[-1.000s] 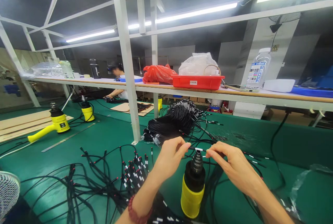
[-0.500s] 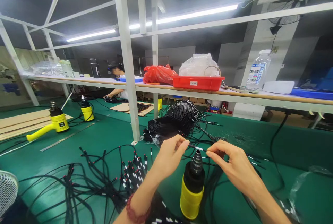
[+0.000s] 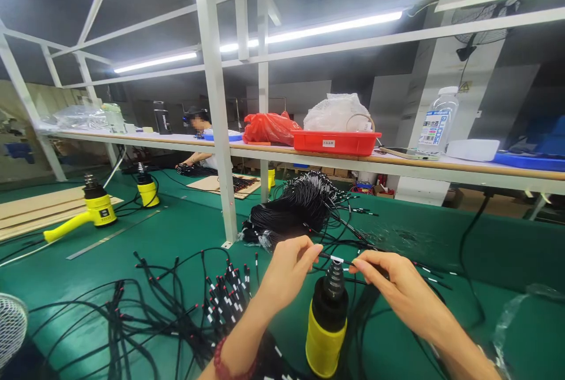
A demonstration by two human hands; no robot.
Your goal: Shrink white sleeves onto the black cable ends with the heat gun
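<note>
My left hand (image 3: 289, 271) and my right hand (image 3: 388, 286) each pinch one end of a thin black cable with a white sleeve (image 3: 336, 259). They hold it level just above the black nozzle of an upright yellow heat gun (image 3: 325, 324) standing between my forearms. A red bead bracelet (image 3: 225, 362) is on my left wrist. Loose black cables with red and white tips (image 3: 220, 297) lie on the green table to the left of my left hand.
A large coil of black cables (image 3: 293, 206) lies behind my hands beside a white frame post (image 3: 218, 133). Two more yellow heat guns (image 3: 95, 209) sit at left. A shelf holds a red tray (image 3: 335, 140), bags and a bottle (image 3: 436, 121). Another person (image 3: 198, 127) works far back.
My hands and the cable have dropped slightly, so the sleeve now sits closer over the heat gun's nozzle. The view has shifted a little.
</note>
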